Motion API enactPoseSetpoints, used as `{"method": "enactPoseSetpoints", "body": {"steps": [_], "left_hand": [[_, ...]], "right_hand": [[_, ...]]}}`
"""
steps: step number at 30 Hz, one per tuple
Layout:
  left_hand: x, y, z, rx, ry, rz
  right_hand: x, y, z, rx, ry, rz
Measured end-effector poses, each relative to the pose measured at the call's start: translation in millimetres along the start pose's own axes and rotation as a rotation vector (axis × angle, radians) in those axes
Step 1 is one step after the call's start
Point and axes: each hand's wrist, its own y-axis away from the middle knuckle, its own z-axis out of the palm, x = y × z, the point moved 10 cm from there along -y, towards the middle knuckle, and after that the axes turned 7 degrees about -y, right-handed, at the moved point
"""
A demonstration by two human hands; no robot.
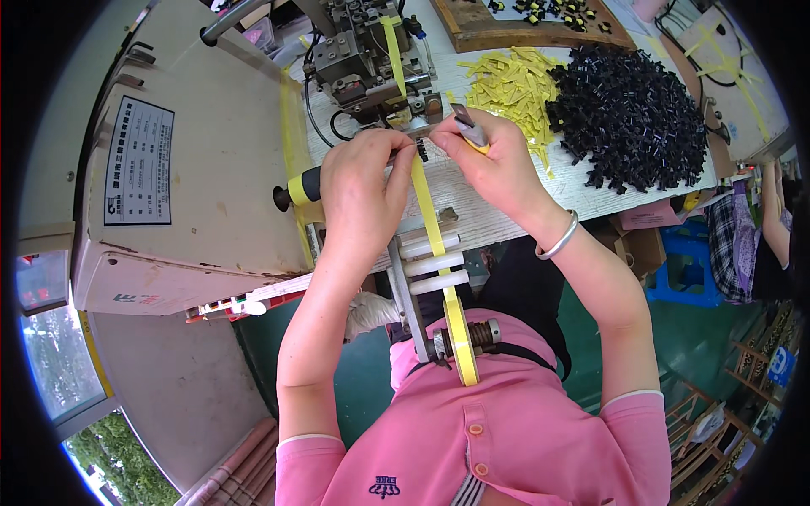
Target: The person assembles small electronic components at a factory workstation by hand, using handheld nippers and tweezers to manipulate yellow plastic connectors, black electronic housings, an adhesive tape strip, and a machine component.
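My left hand (pixel 361 181) is closed in a pinch, its fingertips beside a small black part (pixel 422 151) at the yellow tape (pixel 429 207). Whether the fingers grip that part is hidden. Tucked in my right hand (pixel 504 164) is a small knife (pixel 472 132) with a dark tip and a grey and yellow body. The thumb and forefinger of that hand pinch close to the metal machine (pixel 371 72), at its near edge. From a roll (pixel 461 346) by my waist, the tape runs over white rollers (pixel 434 263) up to the machine.
Yellow strips (pixel 510 84) lie heaped right of the machine, beside a large pile of black parts (pixel 629 118). A wooden tray (pixel 540 36) stands behind them. A beige cabinet (pixel 202 185) borders my left side, with a black-handled lever (pixel 299 187) near my wrist. Another person's arm (pixel 774 211) shows far right.
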Motion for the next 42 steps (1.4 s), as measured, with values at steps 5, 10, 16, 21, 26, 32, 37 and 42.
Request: {"method": "enactPoseSetpoints", "body": {"steps": [5, 10, 16, 21, 26, 32, 37, 42], "left_hand": [[1, 2, 1, 0.029, -0.025, 0.026], [1, 3, 2, 0.037, -0.024, 0.030], [1, 3, -2, 0.086, 0.000, 0.049], [1, 2, -2, 0.058, 0.001, 0.029], [2, 1, -1, 0.052, -0.016, 0.029], [1, 3, -1, 0.060, -0.016, 0.054], [3, 3, -6, 0.031, -0.008, 0.111], [8, 2, -7, 0.040, 0.028, 0.224]], "right_hand": [[0, -1, 1, -0.036, 0.057, 0.029], [-1, 0, 1, -0.053, 0.057, 0.042], [2, -2, 1, -0.045, 0.056, 0.053], [2, -1, 2, -0.061, 0.069, 0.045], [7, 0, 3, -0.076, 0.029, 0.076], [10, 0, 1, -0.051, -0.002, 0.093], [1, -2, 1, -0.050, -0.041, 0.017], [6, -1, 3, -0.064, -0.097, 0.081]]}}
